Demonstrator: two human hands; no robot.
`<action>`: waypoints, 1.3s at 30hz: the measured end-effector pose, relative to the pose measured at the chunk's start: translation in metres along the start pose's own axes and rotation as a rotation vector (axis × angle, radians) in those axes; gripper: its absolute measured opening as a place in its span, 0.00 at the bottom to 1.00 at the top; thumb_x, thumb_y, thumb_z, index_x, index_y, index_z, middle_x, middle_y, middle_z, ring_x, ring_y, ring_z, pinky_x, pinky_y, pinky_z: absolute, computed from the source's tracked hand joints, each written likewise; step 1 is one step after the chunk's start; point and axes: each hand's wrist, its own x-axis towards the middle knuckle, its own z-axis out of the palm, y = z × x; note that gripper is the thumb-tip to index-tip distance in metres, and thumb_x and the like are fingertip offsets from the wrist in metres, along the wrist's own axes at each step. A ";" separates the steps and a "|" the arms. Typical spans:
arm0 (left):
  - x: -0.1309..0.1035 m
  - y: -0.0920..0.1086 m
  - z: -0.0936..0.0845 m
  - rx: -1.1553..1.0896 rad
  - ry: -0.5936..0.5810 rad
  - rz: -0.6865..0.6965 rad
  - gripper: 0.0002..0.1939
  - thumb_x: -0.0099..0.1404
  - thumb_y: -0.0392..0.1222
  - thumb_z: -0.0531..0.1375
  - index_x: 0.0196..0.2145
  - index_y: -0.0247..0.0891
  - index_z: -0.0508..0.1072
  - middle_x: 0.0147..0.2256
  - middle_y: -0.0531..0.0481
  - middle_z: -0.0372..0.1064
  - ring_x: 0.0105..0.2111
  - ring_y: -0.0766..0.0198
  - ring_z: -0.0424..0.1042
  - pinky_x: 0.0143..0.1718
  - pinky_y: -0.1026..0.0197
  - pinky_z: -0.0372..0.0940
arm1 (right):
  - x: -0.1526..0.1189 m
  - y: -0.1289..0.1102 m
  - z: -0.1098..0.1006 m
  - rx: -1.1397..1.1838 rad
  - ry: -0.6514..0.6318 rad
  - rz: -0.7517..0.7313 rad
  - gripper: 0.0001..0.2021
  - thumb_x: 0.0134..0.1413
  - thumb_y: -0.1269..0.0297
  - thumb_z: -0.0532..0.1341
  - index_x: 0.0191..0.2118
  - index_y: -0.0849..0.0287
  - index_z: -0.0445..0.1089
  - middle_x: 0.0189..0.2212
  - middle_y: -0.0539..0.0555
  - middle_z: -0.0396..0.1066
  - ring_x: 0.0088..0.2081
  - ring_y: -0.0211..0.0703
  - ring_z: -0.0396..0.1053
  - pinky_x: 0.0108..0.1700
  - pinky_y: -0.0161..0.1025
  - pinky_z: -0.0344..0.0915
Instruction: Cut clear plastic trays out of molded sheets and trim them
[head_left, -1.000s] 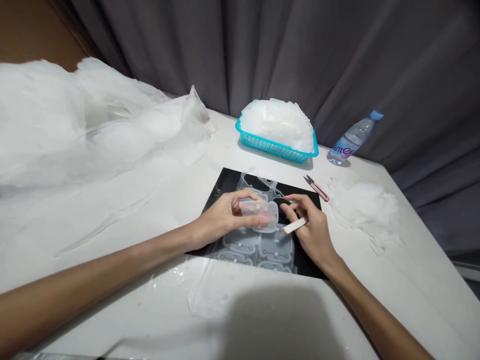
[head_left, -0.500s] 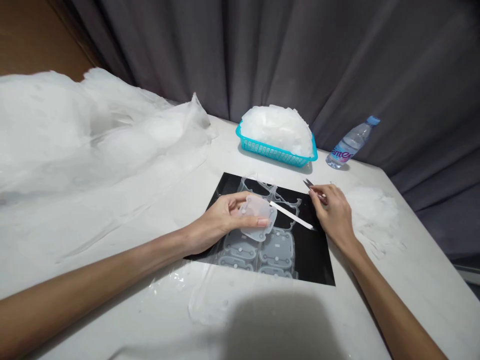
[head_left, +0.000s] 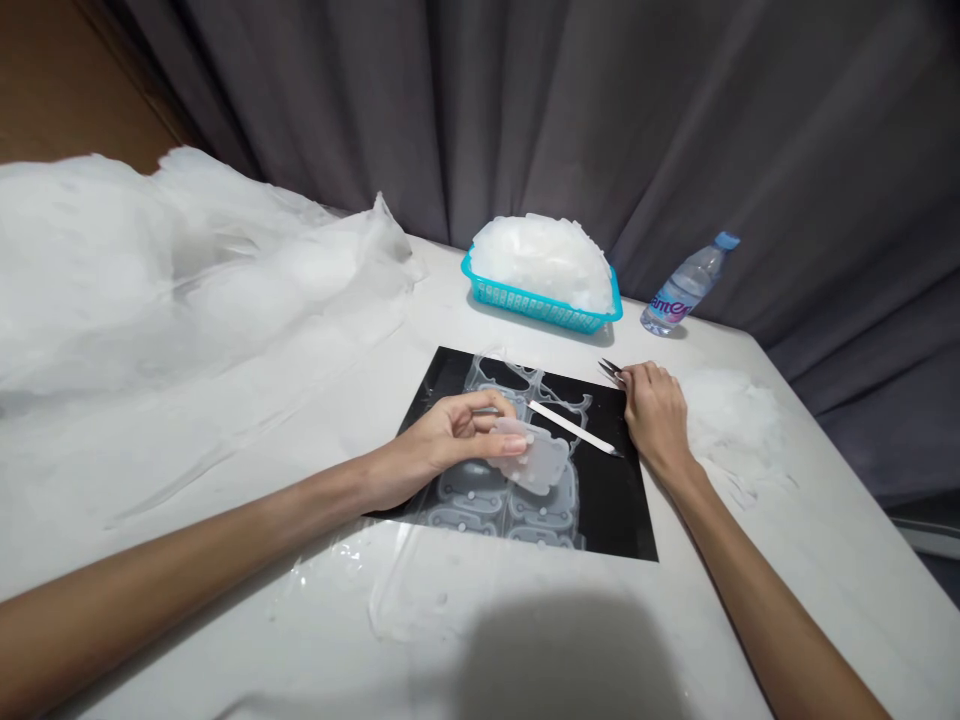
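Note:
My left hand [head_left: 457, 435] pinches a translucent, frosted silicone-like piece [head_left: 538, 460] with small notches and holes, tilted between thumb and fingers. The piece is held above a black mat [head_left: 615, 510], over a translucent moulded sheet [head_left: 469, 490] with several similar rounded shapes. A white stick with a dark tip [head_left: 574, 430] lies on the mat to the right of that hand. My right hand [head_left: 660, 415] rests at the mat's right edge, closed around small scissors [head_left: 611, 370]. Only their dark pointed blades show, slightly apart; the handles are hidden in the hand.
A turquoise basket [head_left: 540, 305] heaped with translucent pieces [head_left: 544, 260] stands at the back. Right of it is a water bottle [head_left: 688, 290]. White translucent scraps [head_left: 739, 420] lie beside my right hand. A large pile of translucent sheets [head_left: 187, 270] covers the left of the table.
The held piece has turned and tipped flatter in my left hand, shifting slightly right and lower. My right hand has turned, hiding the scissors' handles. The whole view has shifted slightly.

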 end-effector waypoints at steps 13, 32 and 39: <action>0.000 -0.013 -0.005 0.316 0.077 0.066 0.09 0.63 0.43 0.73 0.38 0.36 0.81 0.33 0.53 0.77 0.34 0.69 0.75 0.36 0.68 0.67 | -0.036 -0.074 -0.048 0.931 -0.419 0.261 0.15 0.67 0.50 0.62 0.45 0.57 0.76 0.38 0.53 0.75 0.40 0.45 0.72 0.41 0.38 0.66; -0.002 -0.013 -0.002 0.590 0.119 0.008 0.15 0.65 0.50 0.69 0.41 0.35 0.82 0.38 0.45 0.81 0.40 0.55 0.78 0.41 0.58 0.68 | -0.036 -0.075 -0.067 0.947 -0.571 0.097 0.14 0.70 0.55 0.61 0.43 0.53 0.83 0.39 0.55 0.79 0.42 0.47 0.74 0.41 0.42 0.67; -0.004 -0.013 0.003 0.624 0.139 0.076 0.11 0.67 0.48 0.69 0.39 0.38 0.85 0.38 0.48 0.83 0.40 0.57 0.78 0.42 0.60 0.68 | -0.037 -0.076 -0.068 0.910 -0.597 0.034 0.13 0.71 0.58 0.60 0.53 0.49 0.80 0.43 0.53 0.79 0.44 0.44 0.74 0.47 0.40 0.68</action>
